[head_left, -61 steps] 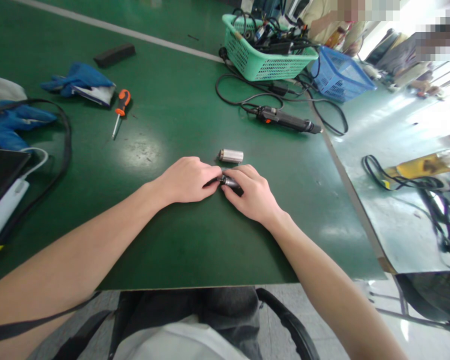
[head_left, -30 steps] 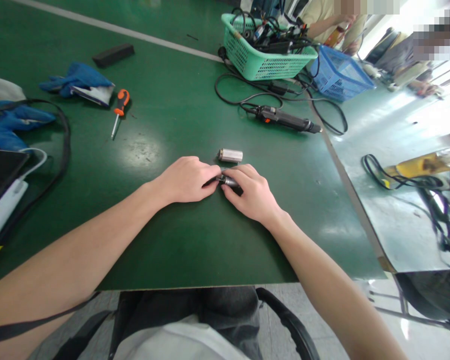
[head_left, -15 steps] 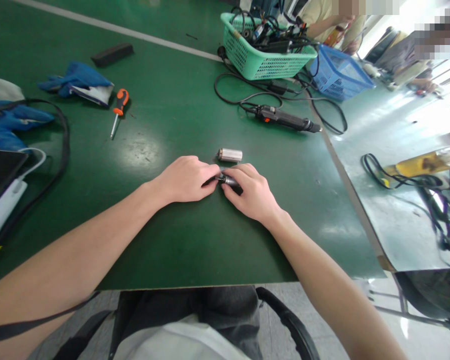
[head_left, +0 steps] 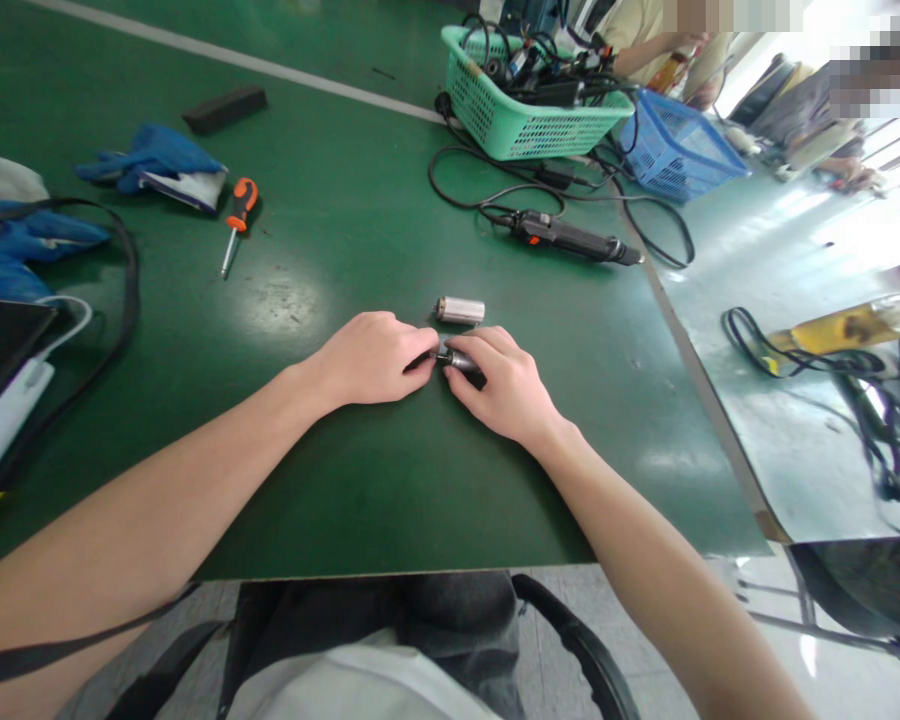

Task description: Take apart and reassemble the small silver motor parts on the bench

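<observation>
My right hand (head_left: 501,385) is closed around a small dark metal cylinder (head_left: 461,362), low over the green table in front of me. From the cylinder's left end a thin tip reaches to the fingertips of my left hand (head_left: 381,358). Those fingers are pinched together, and whatever sits between them is mostly hidden. Just beyond my fingers, a short silver metal cylinder (head_left: 460,310) lies on its side on the table, touched by neither hand.
A black electric screwdriver (head_left: 570,238) with a looping cable lies beyond, before a green basket (head_left: 525,130) of cabled parts and a blue basket (head_left: 682,150). At left are an orange-handled screwdriver (head_left: 240,212), blue gloves (head_left: 154,160) and a dark block (head_left: 225,108). People sit at the far right.
</observation>
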### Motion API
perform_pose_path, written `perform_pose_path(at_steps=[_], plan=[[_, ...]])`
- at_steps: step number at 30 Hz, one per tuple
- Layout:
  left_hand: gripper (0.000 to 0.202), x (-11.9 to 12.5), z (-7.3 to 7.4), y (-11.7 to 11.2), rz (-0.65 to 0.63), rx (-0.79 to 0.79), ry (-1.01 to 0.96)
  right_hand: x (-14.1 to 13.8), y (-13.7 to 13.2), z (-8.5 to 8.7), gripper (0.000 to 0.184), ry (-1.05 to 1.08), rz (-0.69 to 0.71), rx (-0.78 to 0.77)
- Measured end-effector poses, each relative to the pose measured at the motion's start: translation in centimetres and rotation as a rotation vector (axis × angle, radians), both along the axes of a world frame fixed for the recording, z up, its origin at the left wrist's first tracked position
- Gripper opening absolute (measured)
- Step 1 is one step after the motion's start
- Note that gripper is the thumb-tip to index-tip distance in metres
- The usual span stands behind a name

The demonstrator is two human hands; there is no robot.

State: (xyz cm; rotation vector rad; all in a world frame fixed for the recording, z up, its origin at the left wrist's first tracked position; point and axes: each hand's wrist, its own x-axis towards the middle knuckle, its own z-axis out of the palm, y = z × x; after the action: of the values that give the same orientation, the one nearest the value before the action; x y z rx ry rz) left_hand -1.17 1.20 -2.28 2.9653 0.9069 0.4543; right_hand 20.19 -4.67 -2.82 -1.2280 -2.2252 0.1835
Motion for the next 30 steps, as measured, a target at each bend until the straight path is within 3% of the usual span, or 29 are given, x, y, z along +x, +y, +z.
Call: perform_pose_path(at_steps=[20, 27, 30], plan=[[0.026, -0.1, -0.2, 0.2, -0.025, 0.01, 0.004, 0.2, 0.0, 0.0, 0.026, -0.002, 0.006, -0.012], [0.03, 0.0, -0.1, 0.3, 0.003, -0.017, 0.012, 0.5, -0.3, 1.0, 0.032, -0.129, 0.136, -0.038], [0.03, 0.0, 0.1, 0.3, 0.018, -0.043, 0.014, 1.9, 0.1, 1.7, 0.033, -0.225, 0.171, -0.052]])
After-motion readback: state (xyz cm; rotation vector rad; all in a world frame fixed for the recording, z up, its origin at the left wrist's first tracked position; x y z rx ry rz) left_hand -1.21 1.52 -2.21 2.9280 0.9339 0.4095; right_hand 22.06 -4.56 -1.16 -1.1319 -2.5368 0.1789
